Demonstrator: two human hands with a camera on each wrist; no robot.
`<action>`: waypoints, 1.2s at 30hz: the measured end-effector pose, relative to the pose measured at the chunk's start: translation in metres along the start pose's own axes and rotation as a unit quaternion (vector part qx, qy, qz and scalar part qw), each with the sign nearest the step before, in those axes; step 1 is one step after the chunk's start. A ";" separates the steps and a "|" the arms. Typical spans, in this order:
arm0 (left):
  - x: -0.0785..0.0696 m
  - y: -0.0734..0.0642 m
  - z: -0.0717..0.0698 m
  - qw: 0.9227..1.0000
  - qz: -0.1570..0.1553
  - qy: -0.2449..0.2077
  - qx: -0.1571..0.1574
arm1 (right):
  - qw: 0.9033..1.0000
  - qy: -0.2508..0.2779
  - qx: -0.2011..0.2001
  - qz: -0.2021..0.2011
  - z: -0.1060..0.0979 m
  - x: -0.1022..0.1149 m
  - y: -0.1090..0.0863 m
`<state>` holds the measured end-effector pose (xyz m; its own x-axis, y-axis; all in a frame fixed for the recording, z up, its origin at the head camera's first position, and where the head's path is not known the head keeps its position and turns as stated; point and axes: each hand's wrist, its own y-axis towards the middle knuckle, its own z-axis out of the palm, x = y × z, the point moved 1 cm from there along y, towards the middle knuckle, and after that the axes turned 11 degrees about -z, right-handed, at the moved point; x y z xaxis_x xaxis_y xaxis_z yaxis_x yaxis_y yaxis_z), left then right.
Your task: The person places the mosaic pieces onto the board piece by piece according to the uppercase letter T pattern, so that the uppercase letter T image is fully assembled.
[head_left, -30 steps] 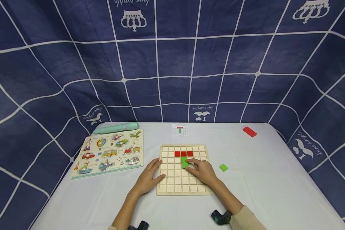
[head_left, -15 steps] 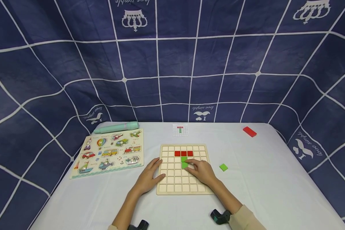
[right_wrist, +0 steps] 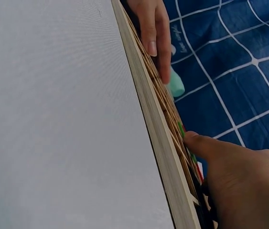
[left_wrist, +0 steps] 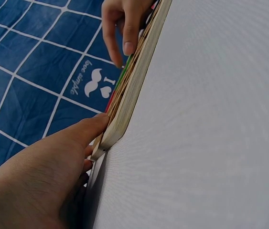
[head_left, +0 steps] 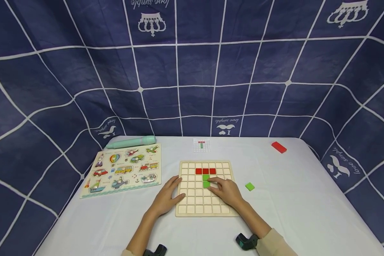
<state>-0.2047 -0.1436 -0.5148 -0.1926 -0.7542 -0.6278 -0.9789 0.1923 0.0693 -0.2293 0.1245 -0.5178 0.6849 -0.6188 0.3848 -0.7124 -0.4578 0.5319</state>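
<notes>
A wooden grid board (head_left: 195, 209) lies flat in front of me. My left hand (head_left: 165, 198) rests at its left edge, fingers extended, the thumb on the rim. Over the middle of the board, the thumb and index finger of my right hand (head_left: 227, 192) pinch a green square tile (head_left: 206, 184). Directly above this tile sits another green tile (head_left: 206, 177), under a row of three red tiles (head_left: 205, 171). The left wrist view shows the left thumb (left_wrist: 93, 128) against the board's edge. In the right wrist view, the right thumb (right_wrist: 191, 137) is right at the green.
One loose green tile (head_left: 250, 186) lies right of the board. Farther back are a red block (head_left: 279, 147) and a small card (head_left: 201, 145) printed with a red and green T. A picture puzzle board (head_left: 124, 170) and a mint-green tube (head_left: 131, 142) lie at left.
The pinched green tile was slightly turned; now it lies square below the other green tile. My left hand stays at the board's edge, and the head view has shifted a little.
</notes>
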 end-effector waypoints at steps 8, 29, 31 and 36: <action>-0.001 0.000 0.000 1.000 0.000 0.000 0.001 | 0.999 -0.019 -0.024 0.009 -0.021 -0.008 -0.015; 0.000 0.001 0.000 1.000 0.000 -0.001 -0.001 | 0.987 -0.111 -0.061 0.094 -0.089 -0.061 -0.080; 0.000 0.001 0.000 1.000 0.003 -0.002 -0.003 | 0.987 -0.112 -0.061 0.095 -0.090 -0.061 -0.080; 0.000 0.001 0.000 1.000 0.005 -0.003 -0.003 | 0.986 -0.115 -0.059 0.102 -0.089 -0.061 -0.080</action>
<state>-0.2054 -0.1434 -0.5151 -0.2015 -0.7481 -0.6323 -0.9774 0.1961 0.0794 -0.2004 0.2558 -0.5168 0.4667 -0.8250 0.3187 -0.8000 -0.2402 0.5499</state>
